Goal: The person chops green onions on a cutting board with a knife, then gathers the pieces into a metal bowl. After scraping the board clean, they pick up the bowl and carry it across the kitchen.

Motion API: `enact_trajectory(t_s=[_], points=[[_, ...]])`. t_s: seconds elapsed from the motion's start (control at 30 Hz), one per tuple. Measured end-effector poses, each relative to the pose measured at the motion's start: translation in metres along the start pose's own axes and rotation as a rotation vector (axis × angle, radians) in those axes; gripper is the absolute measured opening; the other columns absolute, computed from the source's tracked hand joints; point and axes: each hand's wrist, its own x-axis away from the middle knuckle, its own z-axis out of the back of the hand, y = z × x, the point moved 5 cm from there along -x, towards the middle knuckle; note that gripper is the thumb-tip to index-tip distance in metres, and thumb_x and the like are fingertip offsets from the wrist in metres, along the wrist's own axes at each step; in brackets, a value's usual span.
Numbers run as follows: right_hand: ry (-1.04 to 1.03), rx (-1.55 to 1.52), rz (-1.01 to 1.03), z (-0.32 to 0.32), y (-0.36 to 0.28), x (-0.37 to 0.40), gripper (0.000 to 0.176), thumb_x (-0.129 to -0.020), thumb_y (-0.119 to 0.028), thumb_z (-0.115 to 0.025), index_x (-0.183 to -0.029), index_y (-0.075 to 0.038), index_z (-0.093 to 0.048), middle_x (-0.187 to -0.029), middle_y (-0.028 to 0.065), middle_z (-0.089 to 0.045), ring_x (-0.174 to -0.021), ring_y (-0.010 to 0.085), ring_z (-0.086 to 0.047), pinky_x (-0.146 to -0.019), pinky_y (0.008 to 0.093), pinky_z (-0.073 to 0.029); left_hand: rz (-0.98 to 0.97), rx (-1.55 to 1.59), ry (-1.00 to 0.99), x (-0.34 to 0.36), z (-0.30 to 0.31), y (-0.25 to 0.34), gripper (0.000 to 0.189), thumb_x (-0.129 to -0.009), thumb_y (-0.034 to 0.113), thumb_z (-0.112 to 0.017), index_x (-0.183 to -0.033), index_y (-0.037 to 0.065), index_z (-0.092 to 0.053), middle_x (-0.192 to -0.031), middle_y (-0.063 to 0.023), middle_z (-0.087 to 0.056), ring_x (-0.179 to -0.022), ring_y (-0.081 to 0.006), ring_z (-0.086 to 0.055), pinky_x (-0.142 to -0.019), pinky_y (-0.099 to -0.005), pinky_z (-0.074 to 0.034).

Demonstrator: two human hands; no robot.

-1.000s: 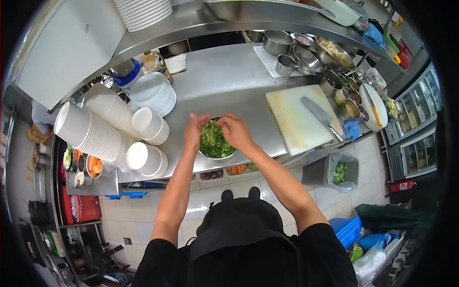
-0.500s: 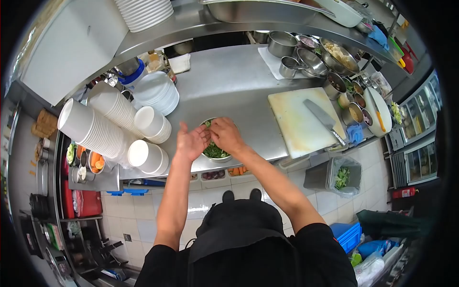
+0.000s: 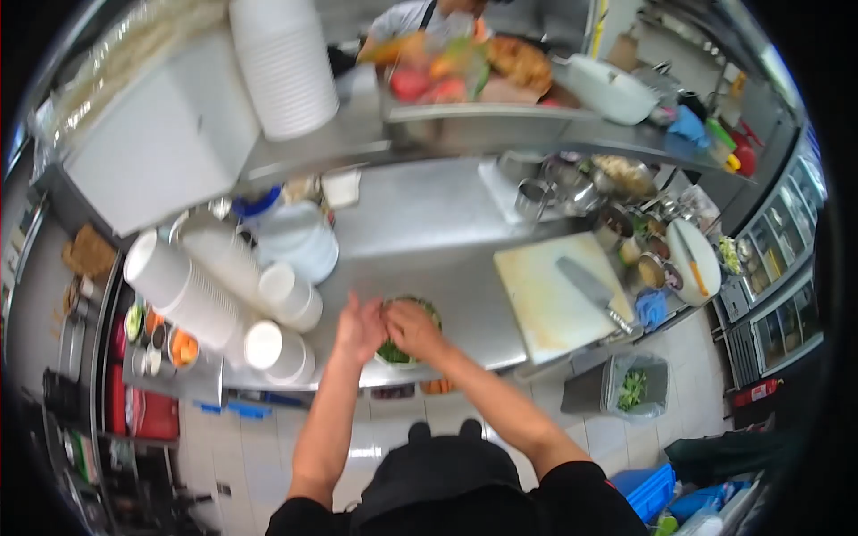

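A round bowl of chopped green herbs (image 3: 393, 353) stands near the front edge of the steel counter (image 3: 429, 201). My left hand (image 3: 360, 329) is at the bowl's left rim, palm turned up toward the other hand; its fingers are blurred. Over the bowl, my right hand (image 3: 413, 329) has its fingers bent together and close to the left fingers. Whatever it may hold is hidden. To the right, a large knife (image 3: 585, 284) rests on a white cutting board (image 3: 536, 304).
Stacked white tubs (image 3: 192, 299) and bowls (image 3: 299, 246) stand on the left. Pots and pans (image 3: 572, 188) are at the back right. A tray of vegetables (image 3: 483, 114) is on the upper shelf, with a person (image 3: 407, 20) behind it. A lined bin (image 3: 639, 384) stands at lower right.
The view has tilted up, so the counter sits lower and the shelf tray and another person now show. My hands remain at the bowl, the left one turned slightly more toward the right.
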Motion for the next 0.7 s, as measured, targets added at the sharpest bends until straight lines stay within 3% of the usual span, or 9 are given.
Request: enact_trajectory(t_s=[0.03, 0.07, 0.2, 0.33, 0.4, 0.53, 0.6, 0.67, 0.7], points=[[0.033, 0.115, -0.068, -0.005, 0.015, 0.007, 0.007, -0.075, -0.005, -0.065, -0.082, -0.004, -0.065, -0.084, 0.015, -0.063, -0.084, 0.0363, -0.061, -0.078, 0.0443, -0.05, 0.007, -0.077, -0.032, 0.006, -0.001, -0.002, 0.087, -0.094, 0.069, -0.031, -0.142, -0.004, -0.03, -0.138, -0.0212, -0.047, -0.118, -0.0338, -0.053, -0.098, -0.044, -0.041], [-0.201, 0.121, -0.23, -0.012, 0.042, 0.018, 0.004, -0.074, -0.005, -0.065, -0.077, -0.002, -0.064, -0.083, 0.0159, -0.063, -0.083, 0.0375, -0.06, -0.077, 0.0453, -0.049, 0.004, -0.153, -0.06, 0.011, -0.004, 0.002, 0.089, -0.094, 0.069, -0.031, -0.143, -0.005, -0.028, -0.14, -0.0214, -0.045, -0.12, -0.0337, -0.051, -0.099, -0.0443, -0.04], [0.148, 0.011, -0.186, 0.022, -0.003, -0.008, 0.011, -0.075, -0.005, -0.066, -0.086, -0.002, -0.067, -0.089, 0.0148, -0.065, -0.086, 0.036, -0.061, -0.076, 0.0445, -0.05, 0.026, -0.187, -0.074, 0.007, 0.003, 0.002, 0.086, -0.094, 0.067, -0.033, -0.141, -0.005, -0.03, -0.135, -0.0197, -0.049, -0.115, -0.0338, -0.053, -0.099, -0.0456, -0.04], [0.053, -0.043, -0.029, 0.006, 0.011, -0.003, 0.011, -0.076, -0.006, -0.067, -0.087, -0.002, -0.067, -0.09, 0.0145, -0.066, -0.088, 0.0355, -0.062, -0.077, 0.0438, -0.051, 0.041, -0.138, -0.034, 0.017, -0.015, -0.006, 0.075, -0.095, 0.064, -0.037, -0.134, -0.001, -0.043, -0.122, -0.0129, -0.057, -0.108, -0.0267, -0.054, -0.097, -0.0421, -0.039], [-0.156, 0.174, -0.23, 0.003, 0.044, 0.009, 0.011, -0.078, -0.006, -0.067, -0.088, -0.003, -0.067, -0.089, 0.0139, -0.066, -0.089, 0.0342, -0.063, -0.078, 0.0424, -0.051, 0.04, -0.146, -0.084, 0.035, -0.023, 0.005, 0.07, -0.096, 0.061, -0.04, -0.129, 0.0, -0.047, -0.12, -0.0127, -0.058, -0.108, -0.0267, -0.054, -0.097, -0.0411, -0.039], [0.18, 0.025, -0.141, 0.021, -0.019, -0.014, 0.008, -0.075, -0.004, -0.067, -0.083, -0.002, -0.066, -0.088, 0.0129, -0.066, -0.088, 0.0335, -0.063, -0.08, 0.0399, -0.05, -0.038, -0.097, -0.15, 0.018, -0.009, 0.006, 0.06, -0.097, 0.052, -0.045, -0.126, -0.001, -0.05, -0.121, -0.0152, -0.058, -0.11, -0.0286, -0.055, -0.096, -0.0424, -0.041], [0.039, -0.029, -0.094, 0.011, -0.007, -0.001, 0.009, -0.076, -0.005, -0.068, -0.084, -0.002, -0.067, -0.093, 0.0137, -0.066, -0.092, 0.0329, -0.062, -0.081, 0.0404, -0.05, -0.003, -0.003, -0.176, 0.017, 0.0, 0.0, 0.055, -0.097, 0.047, -0.048, -0.122, -0.001, -0.054, -0.12, -0.0175, -0.059, -0.11, -0.0308, -0.056, -0.095, -0.0445, -0.044], [-0.04, 0.321, -0.129, 0.005, 0.034, 0.025, 0.014, -0.077, -0.006, -0.068, -0.09, -0.002, -0.066, -0.1, 0.0143, -0.066, -0.097, 0.033, -0.061, -0.083, 0.0413, -0.049, -0.112, -0.072, -0.132, 0.038, -0.02, 0.011, 0.051, -0.096, 0.043, -0.053, -0.124, 0.0, -0.055, -0.117, -0.0151, -0.062, -0.109, -0.0276, -0.059, -0.094, -0.0442, -0.045], [0.04, 0.22, -0.274, 0.016, 0.037, 0.031, 0.019, -0.077, -0.008, -0.068, -0.096, -0.002, -0.066, -0.105, 0.0158, -0.064, -0.099, 0.0346, -0.061, -0.085, 0.0422, -0.049, -0.101, -0.073, -0.144, 0.043, -0.02, 0.017, 0.051, -0.096, 0.043, -0.053, -0.124, 0.0, -0.055, -0.117, -0.0151, -0.062, -0.109, -0.0276, -0.059, -0.094, -0.0442, -0.045]])
